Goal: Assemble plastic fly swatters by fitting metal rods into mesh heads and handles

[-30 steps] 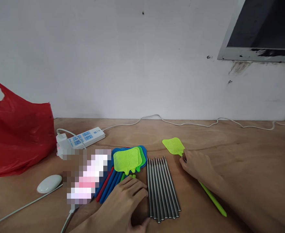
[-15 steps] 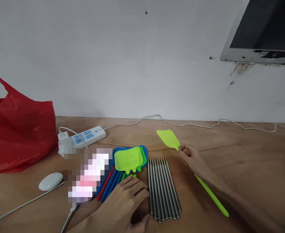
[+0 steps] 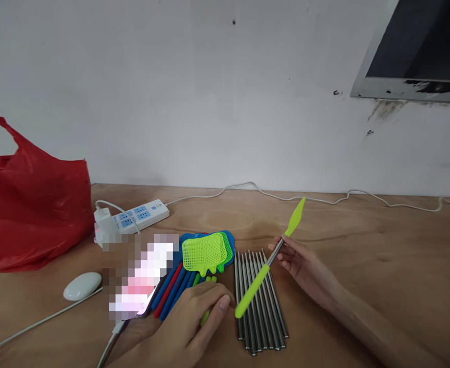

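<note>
A yellow-green fly swatter (image 3: 294, 219) hangs tilted in my right hand (image 3: 299, 258), pinched at its metal shaft just below the head, which is turned edge-on. Its thick handle slants down to the left over a row of metal rods (image 3: 261, 306). My left hand (image 3: 194, 322) is curled close to the handle's lower end; whether they touch I cannot tell. Its thumb lies against the index finger, and anything held there is hidden. Beneath and beyond it lie mesh swatter heads (image 3: 202, 253) in yellow-green, green and blue, and coloured handles (image 3: 173, 294), red and blue among them.
A lit, blurred phone-like device (image 3: 144, 281) lies left of the handles, with a cable. Farther left are a white oval object (image 3: 82, 286), a power strip (image 3: 148, 213) and a red plastic bag (image 3: 37, 204). A white cord (image 3: 278, 195) runs along the wall.
My right hand has turned the swatter, swinging its handle from the lower right to the lower left, over the rods. My left thumb has come up against the index finger.
</note>
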{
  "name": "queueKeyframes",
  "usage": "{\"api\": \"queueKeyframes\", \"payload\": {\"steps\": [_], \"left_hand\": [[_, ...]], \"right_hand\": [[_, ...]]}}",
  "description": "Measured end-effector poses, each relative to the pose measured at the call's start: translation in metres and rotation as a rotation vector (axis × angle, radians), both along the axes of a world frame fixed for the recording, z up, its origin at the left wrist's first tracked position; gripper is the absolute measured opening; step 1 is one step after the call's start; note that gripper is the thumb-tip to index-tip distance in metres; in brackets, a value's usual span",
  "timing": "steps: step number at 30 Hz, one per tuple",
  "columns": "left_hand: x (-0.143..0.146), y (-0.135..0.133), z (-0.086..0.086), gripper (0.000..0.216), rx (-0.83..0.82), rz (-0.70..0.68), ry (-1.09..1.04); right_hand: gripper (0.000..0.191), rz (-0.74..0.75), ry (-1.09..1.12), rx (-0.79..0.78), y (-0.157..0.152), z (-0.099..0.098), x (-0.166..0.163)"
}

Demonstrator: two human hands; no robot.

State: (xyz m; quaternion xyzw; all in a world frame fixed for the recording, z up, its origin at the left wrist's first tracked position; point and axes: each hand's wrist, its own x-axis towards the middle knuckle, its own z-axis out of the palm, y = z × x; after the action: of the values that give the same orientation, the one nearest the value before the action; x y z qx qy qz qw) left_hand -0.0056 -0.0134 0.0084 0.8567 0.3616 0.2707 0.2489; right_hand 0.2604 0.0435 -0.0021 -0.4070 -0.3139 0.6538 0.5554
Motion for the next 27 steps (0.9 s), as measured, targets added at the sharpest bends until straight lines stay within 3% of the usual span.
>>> {"api": "queueKeyframes", "payload": {"steps": [5, 9, 15, 27], "left_hand": [[0.003, 0.0, -0.009, 0.046, -0.126, 0.079, -0.02], [0.004, 0.002, -0.012, 0.044, -0.092, 0.196, 0.037], [0.0, 0.001, -0.005, 0.035, -0.077, 0.159, 0.135], [-0.002, 0.007, -0.013, 0.046, 0.114, 0.098, 0.333]], "right_hand": [[0.029, 0.107, 0.12, 0.001, -0.015, 0.002, -0.019], [0.029, 0.169, 0.11, 0.045, -0.025, 0.004, -0.03], [0.026, 0.151, 0.033, 0.155, -0.03, 0.006, -0.032], [0.022, 0.062, 0.104, 0.209, -0.027, -0.004, -0.037]]}}
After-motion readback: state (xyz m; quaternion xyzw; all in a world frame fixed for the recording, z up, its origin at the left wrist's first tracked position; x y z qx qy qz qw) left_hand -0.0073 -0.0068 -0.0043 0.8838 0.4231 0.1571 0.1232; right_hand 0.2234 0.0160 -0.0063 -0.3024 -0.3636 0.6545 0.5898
